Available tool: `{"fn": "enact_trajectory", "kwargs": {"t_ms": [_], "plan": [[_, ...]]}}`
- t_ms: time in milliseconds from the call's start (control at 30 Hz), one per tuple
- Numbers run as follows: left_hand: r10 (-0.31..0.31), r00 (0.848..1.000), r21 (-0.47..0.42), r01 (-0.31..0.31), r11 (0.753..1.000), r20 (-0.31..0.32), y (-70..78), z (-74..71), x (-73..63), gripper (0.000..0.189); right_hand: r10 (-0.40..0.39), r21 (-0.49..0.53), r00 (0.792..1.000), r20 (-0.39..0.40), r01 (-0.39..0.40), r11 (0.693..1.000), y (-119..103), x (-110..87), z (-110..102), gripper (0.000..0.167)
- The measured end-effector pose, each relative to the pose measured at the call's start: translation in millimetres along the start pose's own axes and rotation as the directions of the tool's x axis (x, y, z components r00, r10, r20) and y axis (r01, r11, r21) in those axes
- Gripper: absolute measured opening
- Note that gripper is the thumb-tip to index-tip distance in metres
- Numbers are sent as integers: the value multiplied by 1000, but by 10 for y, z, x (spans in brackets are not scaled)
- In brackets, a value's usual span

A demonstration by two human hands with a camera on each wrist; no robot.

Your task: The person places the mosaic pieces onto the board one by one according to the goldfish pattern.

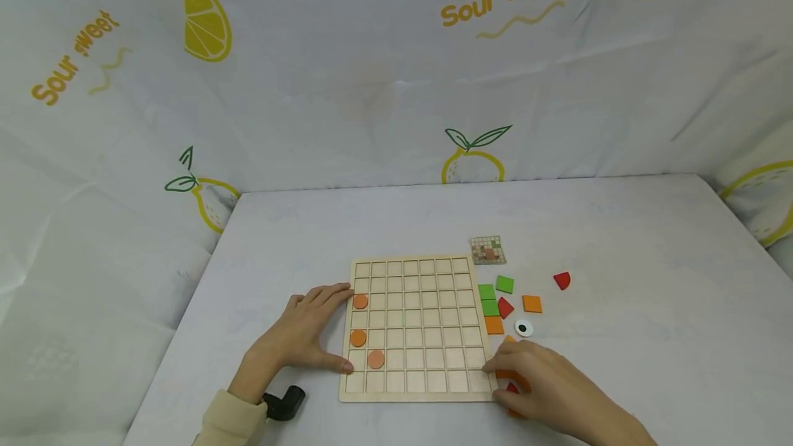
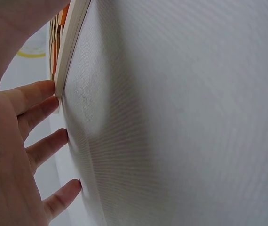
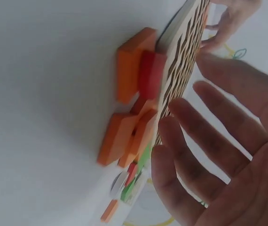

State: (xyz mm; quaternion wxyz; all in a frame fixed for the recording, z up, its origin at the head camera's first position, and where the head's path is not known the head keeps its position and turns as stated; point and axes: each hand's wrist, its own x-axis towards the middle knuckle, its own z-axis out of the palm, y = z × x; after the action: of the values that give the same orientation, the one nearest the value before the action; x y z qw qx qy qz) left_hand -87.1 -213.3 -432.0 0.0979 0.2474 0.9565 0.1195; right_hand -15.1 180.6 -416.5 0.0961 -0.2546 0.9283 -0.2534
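Note:
A wooden grid board (image 1: 427,383) lies flat, with three orange discs (image 1: 358,338) in cells at its left side. My left hand (image 1: 303,332) spreads along the board's left edge; in the left wrist view its fingertips (image 2: 44,88) touch the edge and the cloth. By the lower right corner hovers my right hand (image 1: 548,385), fingers loosely bent, partly covering orange and red pieces. The right wrist view shows nothing held in that hand (image 3: 218,146). Below it, a red piece (image 3: 152,75) leans by the board's edge beside an orange square (image 3: 127,70).
Right of the board lie green squares (image 1: 504,284), orange squares (image 1: 532,303), red quarter-round pieces (image 1: 562,281) and a white disc with a black dot (image 1: 523,327). A small pattern card (image 1: 488,250) rests behind them. A black curved object (image 1: 286,405) is near the left sleeve.

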Motion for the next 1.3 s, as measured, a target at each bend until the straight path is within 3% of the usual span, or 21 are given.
{"fn": "enact_trajectory", "kwargs": {"t_ms": [267, 467, 700, 1033, 1300], "plan": [[-9, 1000, 1, 9, 1000, 5, 2, 4, -3, 119, 43, -6, 990, 137, -42, 999, 126, -113, -1, 26], [-3, 1000, -11, 3, 1000, 9, 4, -3, -1, 118, 14, -20, 990, 137, -11, 1000, 148, -130, 11, 28], [-8, 1000, -15, 8, 1000, 15, 13, -14, -5, 118, 82, -37, 983, 165, -77, 996, 146, -115, 15, 33], [-7, 1000, -7, 7, 1000, 13, 8, -15, -2, 118, 96, 11, 974, 203, -100, 995, 192, -116, 22, 32], [-9, 1000, -1, 9, 1000, 15, 7, -9, 1, 118, 95, 5, 977, 189, -98, 995, 210, -140, 46, 29]]}}
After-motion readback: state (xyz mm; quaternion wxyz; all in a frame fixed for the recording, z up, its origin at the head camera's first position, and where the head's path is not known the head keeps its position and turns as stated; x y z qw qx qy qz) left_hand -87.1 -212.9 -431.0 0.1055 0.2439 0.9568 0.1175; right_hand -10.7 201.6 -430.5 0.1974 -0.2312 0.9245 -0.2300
